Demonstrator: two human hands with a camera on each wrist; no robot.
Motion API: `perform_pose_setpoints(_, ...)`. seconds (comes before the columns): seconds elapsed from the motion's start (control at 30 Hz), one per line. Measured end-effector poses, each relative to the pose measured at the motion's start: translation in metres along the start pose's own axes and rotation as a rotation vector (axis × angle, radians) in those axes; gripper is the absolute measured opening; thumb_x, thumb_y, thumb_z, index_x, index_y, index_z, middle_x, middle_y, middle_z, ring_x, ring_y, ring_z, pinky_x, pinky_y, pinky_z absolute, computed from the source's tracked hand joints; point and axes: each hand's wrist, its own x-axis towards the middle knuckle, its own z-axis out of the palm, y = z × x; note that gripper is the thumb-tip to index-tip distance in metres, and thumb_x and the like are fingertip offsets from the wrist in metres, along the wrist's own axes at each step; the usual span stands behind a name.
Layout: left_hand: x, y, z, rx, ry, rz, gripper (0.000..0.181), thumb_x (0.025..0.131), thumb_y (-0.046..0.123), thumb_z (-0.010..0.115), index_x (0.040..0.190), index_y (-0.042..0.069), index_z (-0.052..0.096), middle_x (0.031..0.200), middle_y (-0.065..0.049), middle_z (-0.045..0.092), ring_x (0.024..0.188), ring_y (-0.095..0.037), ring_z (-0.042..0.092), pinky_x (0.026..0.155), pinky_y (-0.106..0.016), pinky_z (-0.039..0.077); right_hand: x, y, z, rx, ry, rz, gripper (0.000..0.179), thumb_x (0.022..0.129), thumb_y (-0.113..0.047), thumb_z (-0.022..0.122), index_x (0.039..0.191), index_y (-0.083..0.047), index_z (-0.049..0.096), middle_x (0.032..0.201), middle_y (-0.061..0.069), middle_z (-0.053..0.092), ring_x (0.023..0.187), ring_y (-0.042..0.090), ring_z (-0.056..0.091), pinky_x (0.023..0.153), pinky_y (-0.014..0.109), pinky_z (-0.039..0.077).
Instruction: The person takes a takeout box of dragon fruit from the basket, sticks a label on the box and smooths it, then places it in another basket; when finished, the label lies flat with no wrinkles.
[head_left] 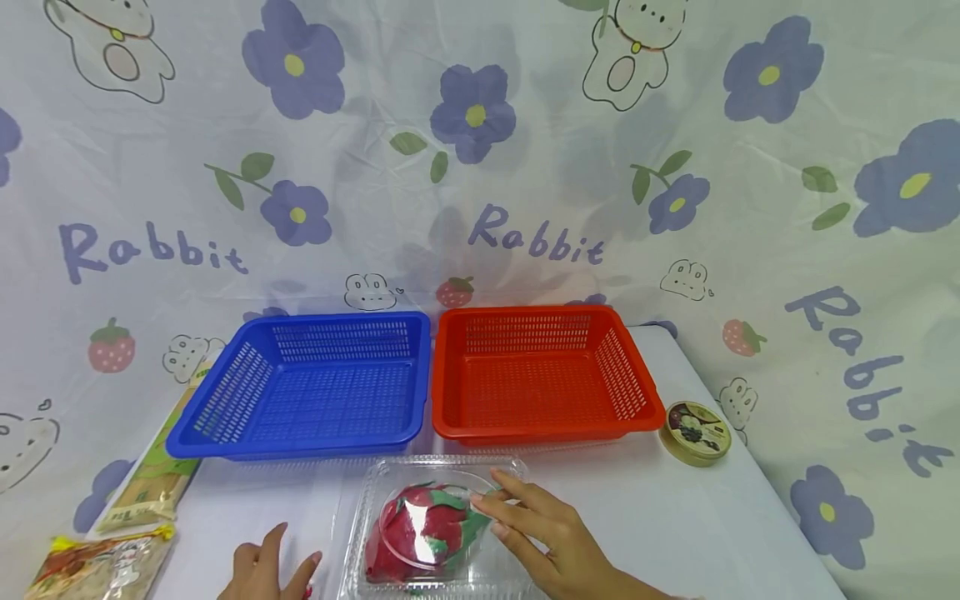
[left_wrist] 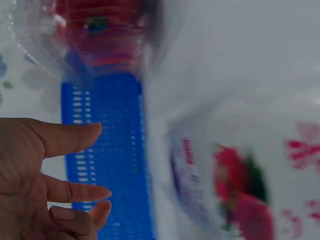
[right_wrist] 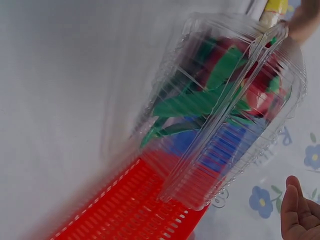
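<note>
A clear plastic clamshell box [head_left: 495, 575] lies at the front middle of the table, its lid down. Inside it sits a red dragon fruit [head_left: 412, 533] with green scales. My right hand [head_left: 555, 533] hovers over the right side of the box with fingers extended; whether the fingertips touch the lid, I cannot tell. To the left of the box is my left hand [head_left: 262, 571], fingers spread and holding nothing visible. In the left wrist view, a white surface printed with a dragon fruit picture [left_wrist: 235, 190] appears beside that hand, blurred.
A blue basket [head_left: 300, 450] and a red basket [head_left: 547, 432] stand side by side behind the box. A round tin [head_left: 696, 433] is at the right. At the left lie a long green-and-tan packet [head_left: 157, 479] and a yellow-topped food bag [head_left: 105, 562]. A patterned cloth hangs behind.
</note>
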Motion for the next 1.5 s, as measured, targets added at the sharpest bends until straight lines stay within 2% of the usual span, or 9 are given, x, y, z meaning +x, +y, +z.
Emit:
perform_pose_setpoints(0.17, -0.017, 0.043, -0.032, -0.065, -0.019, 0.085, 0.074, 0.088, 0.055, 0.067, 0.137, 0.002, 0.051, 0.098, -0.012, 0.049, 0.064, -0.016, 0.043, 0.052, -0.030, 0.034, 0.002, -0.001, 0.001, -0.039, 0.003, -0.016, 0.043, 0.094, -0.006, 0.063, 0.136, -0.011, 0.062, 0.134, 0.019, 0.061, 0.105, 0.017, 0.066, 0.086, 0.019, 0.053)
perform_pose_setpoints(0.33, -0.035, 0.084, -0.050, -0.266, -0.040, 0.247, 0.042, 0.088, 0.043, 0.072, 0.121, 0.017, 0.070, 0.089, 0.004, 0.048, 0.061, -0.008, 0.034, 0.051, -0.023, 0.030, 0.003, -0.003, 0.000, -0.064, -0.020, 0.015, 0.047, 0.091, -0.005, 0.065, 0.137, -0.013, 0.062, 0.135, 0.018, 0.061, 0.105, 0.017, 0.067, 0.084, 0.019, 0.054)
perform_pose_setpoints(0.57, -0.051, 0.126, -0.051, -0.672, -0.125, 0.466, 0.017, 0.090, 0.023, 0.072, 0.107, 0.022, 0.076, 0.083, 0.003, 0.048, 0.063, -0.009, 0.041, 0.051, -0.022, 0.034, 0.008, -0.004, 0.001, -0.138, -0.035, -0.012, 0.039, 0.097, -0.015, 0.062, 0.137, -0.015, 0.062, 0.140, 0.014, 0.058, 0.109, 0.018, 0.067, 0.089, 0.029, 0.055)
perform_pose_setpoints(0.7, -0.052, 0.138, -0.045, -0.781, -0.175, 0.601, 0.015, 0.095, 0.016, 0.066, 0.105, 0.014, 0.076, 0.084, 0.002, 0.049, 0.068, -0.011, 0.045, 0.053, -0.023, 0.038, 0.010, -0.002, 0.003, -0.219, -0.038, -0.056, 0.036, 0.100, -0.022, 0.059, 0.136, -0.016, 0.063, 0.140, 0.015, 0.058, 0.111, 0.019, 0.067, 0.088, 0.044, 0.056)
perform_pose_setpoints(0.8, -0.051, 0.145, -0.040, -0.832, -0.208, 0.664, 0.016, 0.098, 0.013, 0.061, 0.104, 0.010, 0.075, 0.086, 0.002, 0.052, 0.068, -0.011, 0.046, 0.053, -0.025, 0.040, 0.010, -0.001, 0.004, -0.282, -0.045, -0.073, 0.036, 0.102, -0.026, 0.057, 0.136, -0.018, 0.063, 0.140, 0.015, 0.058, 0.110, 0.019, 0.068, 0.086, 0.047, 0.056)
perform_pose_setpoints(1.03, -0.051, 0.152, -0.038, -0.890, -0.291, 0.702, 0.021, 0.100, 0.010, 0.056, 0.104, 0.006, 0.076, 0.086, 0.003, 0.055, 0.070, -0.009, 0.047, 0.051, -0.025, 0.041, 0.010, 0.002, 0.007, -0.406, -0.035, -0.178, 0.036, 0.104, -0.032, 0.049, 0.137, -0.020, 0.062, 0.140, 0.018, 0.056, 0.110, 0.022, 0.067, 0.088, 0.038, 0.056)
perform_pose_setpoints(1.17, -0.051, 0.153, -0.036, -0.917, -0.296, 0.698, 0.021, 0.100, 0.009, 0.056, 0.105, 0.003, 0.075, 0.087, 0.003, 0.057, 0.069, -0.007, 0.046, 0.051, -0.026, 0.040, 0.008, 0.003, 0.009, -0.417, -0.054, -0.199, 0.038, 0.104, -0.033, 0.050, 0.138, -0.020, 0.061, 0.140, 0.021, 0.055, 0.111, 0.026, 0.066, 0.089, 0.036, 0.055)
perform_pose_setpoints(1.37, -0.050, 0.149, -0.027, -0.941, -0.270, 0.676, 0.020, 0.098, 0.007, 0.058, 0.106, 0.001, 0.075, 0.085, 0.005, 0.055, 0.066, -0.004, 0.044, 0.051, -0.025, 0.040, 0.005, 0.003, 0.009, -0.405, -0.163, -0.116, 0.052, 0.099, -0.041, 0.059, 0.145, -0.019, 0.052, 0.150, 0.018, 0.045, 0.118, 0.026, 0.062, 0.091, 0.040, 0.055)
perform_pose_setpoints(1.5, -0.050, 0.148, -0.019, -0.950, -0.157, 0.676, 0.018, 0.096, 0.004, 0.060, 0.107, 0.000, 0.074, 0.086, 0.005, 0.057, 0.064, -0.002, 0.046, 0.052, -0.023, 0.044, 0.004, 0.005, 0.007, -0.318, -0.218, 0.037, 0.071, 0.089, -0.050, 0.069, 0.150, -0.022, 0.046, 0.154, 0.015, 0.042, 0.126, 0.031, 0.058, 0.091, 0.051, 0.054)
